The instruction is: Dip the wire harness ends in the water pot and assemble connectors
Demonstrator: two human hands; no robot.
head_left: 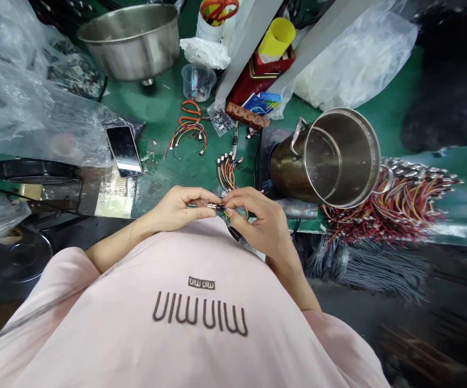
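Observation:
Close to my body, at the bench edge, my left hand (185, 207) pinches the silvery end of a small metal connector (213, 206). My right hand (255, 215) is closed on the connector's dark rear end, where thin coloured wires come out under the fingers. Part of the connector is hidden by my fingertips. Just beyond my hands lies a bundle of wired connectors (227, 171) with red, yellow and black leads. Farther off, a smaller group of wired connectors (193, 132) rests beside orange-handled scissors (190, 110).
A tall steel pot (326, 161) lies tilted at right, by a large heap of wired connectors (398, 205). Grey cables (378, 267) hang below the edge. A phone (124, 151), a steel basin (132, 48), a clear plastic cup (198, 82) and plastic bags (35, 118) occupy the left and back.

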